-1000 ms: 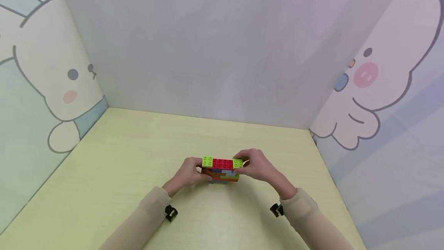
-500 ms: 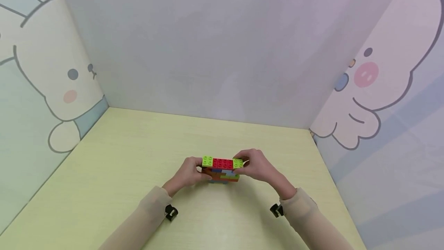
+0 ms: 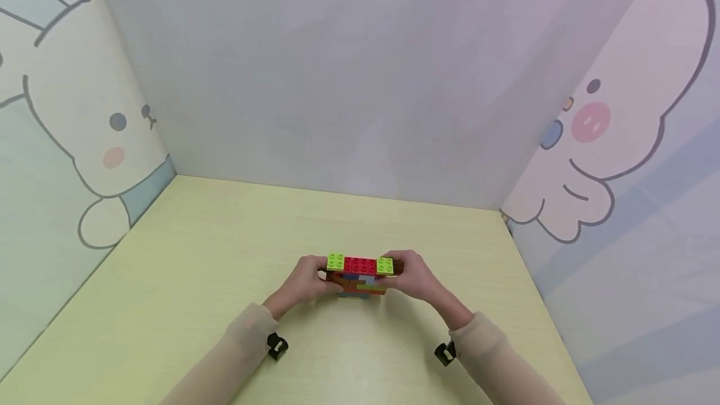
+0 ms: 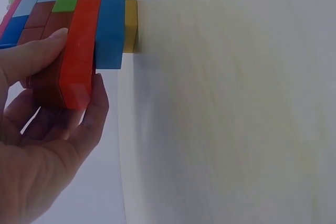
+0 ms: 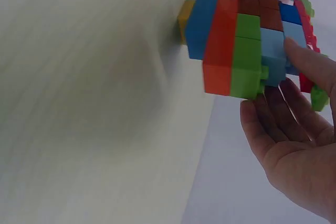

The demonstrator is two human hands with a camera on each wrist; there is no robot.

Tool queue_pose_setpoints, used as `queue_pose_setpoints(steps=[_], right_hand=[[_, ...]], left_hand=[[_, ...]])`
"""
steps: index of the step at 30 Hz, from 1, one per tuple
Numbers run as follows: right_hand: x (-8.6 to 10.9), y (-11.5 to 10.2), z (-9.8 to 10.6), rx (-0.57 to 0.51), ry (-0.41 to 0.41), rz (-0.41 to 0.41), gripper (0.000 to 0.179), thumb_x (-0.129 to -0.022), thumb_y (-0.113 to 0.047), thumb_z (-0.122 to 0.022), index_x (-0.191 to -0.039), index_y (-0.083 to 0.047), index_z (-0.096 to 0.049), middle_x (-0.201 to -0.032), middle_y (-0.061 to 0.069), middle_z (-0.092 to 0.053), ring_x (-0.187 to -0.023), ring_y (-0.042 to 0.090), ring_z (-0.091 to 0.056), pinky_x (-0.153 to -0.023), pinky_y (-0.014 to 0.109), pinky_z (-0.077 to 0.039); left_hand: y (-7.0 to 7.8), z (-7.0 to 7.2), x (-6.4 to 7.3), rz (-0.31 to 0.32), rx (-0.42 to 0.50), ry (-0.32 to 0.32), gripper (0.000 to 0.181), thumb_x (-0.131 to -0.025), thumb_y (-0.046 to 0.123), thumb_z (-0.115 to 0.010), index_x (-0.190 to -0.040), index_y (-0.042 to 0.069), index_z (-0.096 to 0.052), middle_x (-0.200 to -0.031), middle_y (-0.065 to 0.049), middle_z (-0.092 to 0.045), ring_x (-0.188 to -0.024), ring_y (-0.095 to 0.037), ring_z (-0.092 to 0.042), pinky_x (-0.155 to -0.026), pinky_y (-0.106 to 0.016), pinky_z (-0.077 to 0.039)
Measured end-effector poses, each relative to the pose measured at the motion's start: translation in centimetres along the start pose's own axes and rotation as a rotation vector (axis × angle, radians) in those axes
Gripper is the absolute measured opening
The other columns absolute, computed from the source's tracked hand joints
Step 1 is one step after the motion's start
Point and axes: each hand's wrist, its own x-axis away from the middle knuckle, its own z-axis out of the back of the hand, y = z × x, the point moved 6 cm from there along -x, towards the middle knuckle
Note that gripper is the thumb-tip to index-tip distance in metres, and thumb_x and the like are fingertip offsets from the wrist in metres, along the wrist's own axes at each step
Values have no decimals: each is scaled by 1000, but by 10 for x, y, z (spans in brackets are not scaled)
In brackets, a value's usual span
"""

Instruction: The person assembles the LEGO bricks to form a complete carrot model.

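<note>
A wall-like stack of toy building bricks [image 3: 361, 265] stands upright on the table between both hands, studs up. Its top row is red with a lime green brick at either end. Lower down come blue, light blue, brown and green bricks, then an orange-red layer [image 4: 83, 40], a blue brick [image 4: 110, 30] and a yellow one [image 4: 130, 24] at the bottom. The left hand [image 3: 306, 279] grips the left end, thumb on the brown bricks and fingers behind. At the other end the right hand [image 3: 417, 277] holds the stack, thumb on a light blue brick [image 5: 273, 48], fingers behind.
The pale yellow table [image 3: 253, 224] meets a grey wall [image 3: 349, 80] at the back. Side panels with cartoon animals [image 3: 619, 142] enclose it left and right. Black clips [image 3: 277, 346] sit at the cuffs of both beige sleeves.
The right hand has shifted slightly down the stack's right end, its thumb now lower on the front face. The left hand and the stack stay nearly where they were.
</note>
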Motion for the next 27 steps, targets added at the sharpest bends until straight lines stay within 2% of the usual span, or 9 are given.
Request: queue_pose_setpoints(steps=[5,9,17,21,27], right_hand=[[1,19,-9,-77,35,-45,35,-75,-14,-83,-106,-5,-69,-93,2,-69,-78,17,-64,-68,30,-52],[-1,23,-10,-105,74,-71,40,-74,-18,-84,-109,-6,-68,-95,3,-69,-80,19,-63,-69,32,-52],[-11,29,-9,-106,80,-132,42,-80,-27,-79,-114,-5,-67,-103,5,-68,-88,21,-63,-76,35,-52],[-15,28,-9,-53,80,-124,44,-82,-23,-77,-118,-1,-65,-108,9,-66,-93,23,-63,-78,36,-52],[-20,29,-12,1,23,-95,57,-76,-12,-81,-127,1,-59,-118,13,-63,-101,27,-62,-82,38,-51]], left_hand=[[-1,0,-4,-19,-25,-5,30,-73,18,-84,-99,8,-71,-95,2,-68,-89,-15,-61,-75,-33,-52],[-5,2,-8,-3,-24,-15,34,-74,24,-84,-101,8,-72,-94,3,-68,-88,-15,-61,-78,-35,-50],[-14,3,-19,75,-22,-49,57,-79,33,-79,-122,1,-63,-107,-4,-66,-94,-19,-60,-81,-35,-50],[-16,4,-22,113,-58,-9,59,-79,36,-78,-125,2,-62,-108,-4,-66,-92,-19,-59,-78,-33,-50],[-14,6,-22,146,-102,67,56,-80,33,-78,-124,1,-63,-108,-6,-66,-90,-18,-59,-76,-32,-51]])
